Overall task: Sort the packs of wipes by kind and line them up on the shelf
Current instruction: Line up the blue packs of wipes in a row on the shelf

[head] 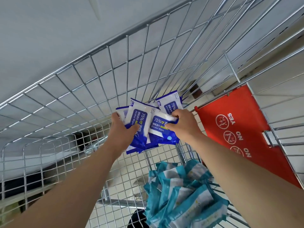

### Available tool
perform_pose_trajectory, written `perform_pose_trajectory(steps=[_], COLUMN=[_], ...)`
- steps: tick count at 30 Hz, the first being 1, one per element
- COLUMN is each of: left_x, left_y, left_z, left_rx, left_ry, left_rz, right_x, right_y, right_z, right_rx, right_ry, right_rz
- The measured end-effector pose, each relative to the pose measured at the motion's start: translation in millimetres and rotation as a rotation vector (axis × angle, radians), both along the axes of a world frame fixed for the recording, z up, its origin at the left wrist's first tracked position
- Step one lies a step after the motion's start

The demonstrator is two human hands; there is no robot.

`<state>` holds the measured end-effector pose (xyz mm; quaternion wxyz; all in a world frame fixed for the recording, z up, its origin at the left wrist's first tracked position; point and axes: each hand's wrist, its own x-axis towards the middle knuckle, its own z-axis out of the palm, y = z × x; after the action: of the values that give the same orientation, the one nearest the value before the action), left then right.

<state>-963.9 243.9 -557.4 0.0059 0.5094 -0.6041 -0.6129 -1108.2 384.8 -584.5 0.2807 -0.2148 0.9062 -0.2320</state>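
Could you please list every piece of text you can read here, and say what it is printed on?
"75%", "酒精湿巾", "Alcohol Wipes": on the blue packs.
"YES", "NO", "NO": on the red flap of the cart.
The teal packs: print too blurred to read.

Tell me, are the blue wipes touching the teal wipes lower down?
Apart. The head view shows bare wire mesh between the blue wipes and the teal wipes.

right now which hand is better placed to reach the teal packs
Probably the right hand: the teal packs lie just below its forearm, and it seems to pinch one blue pack, while the left hand grips several.
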Motion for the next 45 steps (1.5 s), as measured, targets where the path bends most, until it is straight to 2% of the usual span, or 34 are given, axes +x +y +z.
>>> perform_pose_trajectory(steps=[7,14,19,25,32,36,43,45], left_x=[10.1,20.6,24.8,37.0,89.4,144.0,267.6,307.4], left_y=[-5.5,-7.6,-7.1,-3.6,13.2,31.5,70.9,76.9], left_z=[1.7,-5.3,-8.0,13.2,109.7,192.6,347.0,387.8], left_rx=[-0.011,0.01,0.035,0.016,-0.054,-0.088,-0.208,-0.293], left_ry=[0.03,0.022,0.031,0.041,0.129,0.212,0.3,0.306], left_rz=[0.008,0.009,0.038,0.095,0.197,0.3,0.54,0.599], right_x=[7.5,6.6,14.3,22.6,53.3,87.2,187.5,224.7], right_y=[-9.0,-14.6,-9.5,-8.8,-3.8,-7.0,-26.4,-36.9], right_z=[-6.3,-13.4,-12.0,30.4,131.6,222.7,393.8,434.8], right_rx=[-0.133,0.011,-0.194,-0.378,-0.482,-0.574,-0.802,-0.842], right_ry=[-0.049,0.025,-0.155,-0.089,0.033,0.101,0.066,0.068], right_rz=[-0.145,-0.13,-0.247,-0.228,-0.023,0.136,0.422,0.516])
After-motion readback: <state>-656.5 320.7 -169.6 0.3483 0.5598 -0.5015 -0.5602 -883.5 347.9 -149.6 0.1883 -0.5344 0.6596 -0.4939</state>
